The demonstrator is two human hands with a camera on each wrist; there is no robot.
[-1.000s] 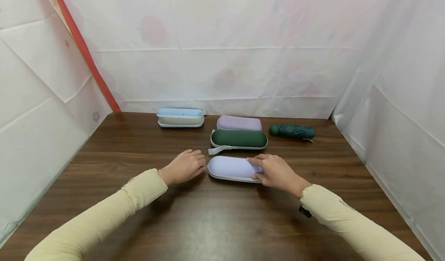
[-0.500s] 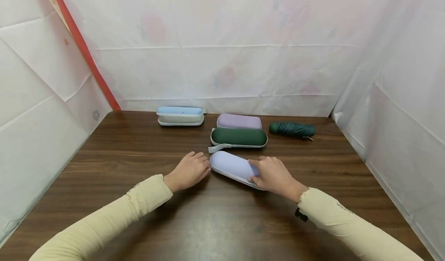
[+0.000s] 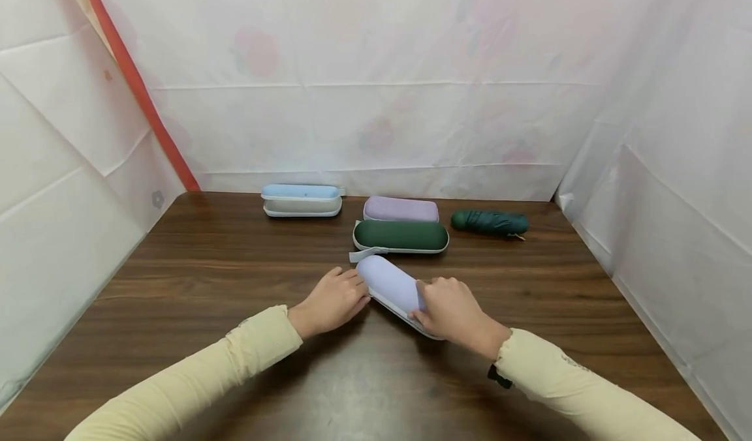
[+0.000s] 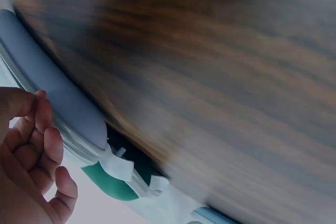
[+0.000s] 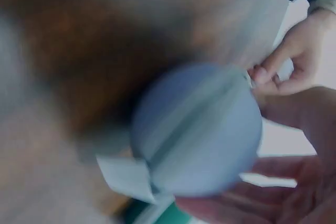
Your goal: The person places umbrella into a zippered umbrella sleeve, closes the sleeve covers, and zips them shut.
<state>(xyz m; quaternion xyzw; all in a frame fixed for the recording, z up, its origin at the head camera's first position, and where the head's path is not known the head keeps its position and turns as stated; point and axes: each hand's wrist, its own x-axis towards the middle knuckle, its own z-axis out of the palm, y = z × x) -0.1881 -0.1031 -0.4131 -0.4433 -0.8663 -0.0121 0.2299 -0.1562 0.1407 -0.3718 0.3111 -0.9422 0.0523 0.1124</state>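
A lavender zippered glasses case (image 3: pixel 388 284) lies slanted on the table, its far end turned left. My right hand (image 3: pixel 455 314) grips its near right end, thumb on one side and fingers on the other. At the case's left side, my left hand (image 3: pixel 335 301) pinches a small zipper pull with thumb and index finger, against the seam. The right wrist view shows the rounded end of the case (image 5: pixel 210 135) blurred, with the zipper seam across it and a pale strap (image 5: pixel 123 174). In the left wrist view the curled fingers of the left hand (image 4: pixel 31 150) lie beside the zipper edge.
Behind lies a green glasses case (image 3: pixel 402 235) with a pale strap, close to a purple case (image 3: pixel 401 209). A light-blue and grey case (image 3: pixel 302 201) stands back left. A folded dark green umbrella (image 3: pixel 490 222) lies back right. White sheets enclose the wooden table (image 3: pixel 352 389).
The lavender case has turned from lying sideways to slanting, its right end drawn nearer. The left hand has moved right and nearer along its edge; the right hand has come nearer, still gripping it.
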